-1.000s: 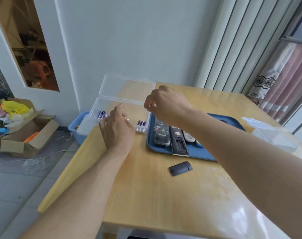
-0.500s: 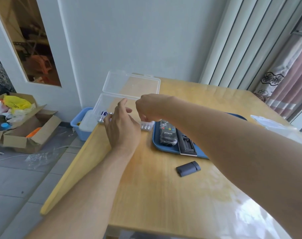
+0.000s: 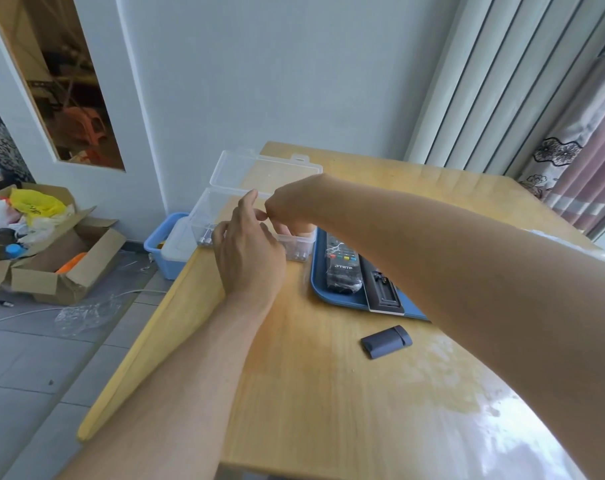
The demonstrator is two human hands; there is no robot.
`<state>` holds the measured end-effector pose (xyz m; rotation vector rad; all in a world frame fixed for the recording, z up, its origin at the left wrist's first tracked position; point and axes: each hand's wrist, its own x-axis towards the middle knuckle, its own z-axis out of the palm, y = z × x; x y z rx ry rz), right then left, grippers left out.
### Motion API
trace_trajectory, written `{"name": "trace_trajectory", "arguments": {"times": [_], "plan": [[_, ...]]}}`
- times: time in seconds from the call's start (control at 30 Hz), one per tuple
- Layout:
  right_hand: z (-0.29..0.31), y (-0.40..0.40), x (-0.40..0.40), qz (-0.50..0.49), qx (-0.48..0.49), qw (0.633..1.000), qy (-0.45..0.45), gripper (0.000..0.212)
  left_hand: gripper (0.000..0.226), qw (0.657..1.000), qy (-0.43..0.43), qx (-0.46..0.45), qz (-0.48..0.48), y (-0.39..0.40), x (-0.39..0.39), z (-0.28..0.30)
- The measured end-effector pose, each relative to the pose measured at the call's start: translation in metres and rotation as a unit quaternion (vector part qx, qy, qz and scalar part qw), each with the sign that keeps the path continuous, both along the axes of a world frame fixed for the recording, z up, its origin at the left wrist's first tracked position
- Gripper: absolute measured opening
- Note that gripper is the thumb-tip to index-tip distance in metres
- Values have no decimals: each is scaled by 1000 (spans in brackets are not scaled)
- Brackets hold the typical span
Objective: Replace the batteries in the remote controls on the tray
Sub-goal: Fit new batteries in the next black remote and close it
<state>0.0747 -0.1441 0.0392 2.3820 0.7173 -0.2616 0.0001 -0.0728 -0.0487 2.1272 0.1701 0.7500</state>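
Batteries (image 3: 207, 236) in clear box (image 3: 204, 216), long axes toward 12 o'clock: our right hand (image 3: 287, 206) reaches inside, grip state hidden; left hand (image 3: 247, 251) loosely open, nearer; remotes (image 3: 342, 268) at 3 o'clock on tray (image 3: 320, 289).

Table (image 3: 328, 393): box (image 3: 204, 216) at far left corner, its lid (image 3: 259, 169) open behind. Tray (image 3: 320, 282) just right of box; two remotes (image 3: 342, 271) side by side in it. Cover (image 3: 386, 341) on table in front of tray. Both hands over box: left (image 3: 249, 251) in front, right (image 3: 290, 209) behind.
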Motion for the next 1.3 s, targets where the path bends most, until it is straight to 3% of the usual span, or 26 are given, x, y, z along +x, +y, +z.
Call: {"name": "trace_trajectory", "arguments": {"times": [0.17,0.27,0.43,0.57,0.67,0.77,0.83,0.93,1.03,1.17,1.3], "plan": [[0,0,13,-6,-24,999,42,15,52,1000,-10,-1,-4,0,6,-4],[5,-4,16,-28,-32,996,78,25,55,1000,-18,-12,-13,0,10,-6],[1,4,22,-13,-75,996,38,16,70,999,-35,-26,-21,1,12,-6],[1,6,18,-1,-111,993,33,27,76,998,-48,-33,-18,0,11,-5],[11,-9,8,16,-15,999,35,13,77,998,-51,-40,-22,2,11,-6],[25,-50,-8,4,219,976,12,14,75,996,-41,-76,-36,3,11,-6],[18,-92,-22,-43,456,889,26,11,70,994,-69,-84,-33,2,7,-3],[-12,-150,-53,-109,705,698,63,18,48,987,-137,-38,-80,-13,-9,5],[-38,-189,-79,-172,802,564,94,22,31,983,-31,66,-171,-43,-34,15],[-47,-213,-102,-224,886,376,153,10,65,940,118,300,-115,-83,-55,24],[-39,-225,-114,-230,907,280,214,7,81,897,164,404,-71,-111,-62,30]]}}
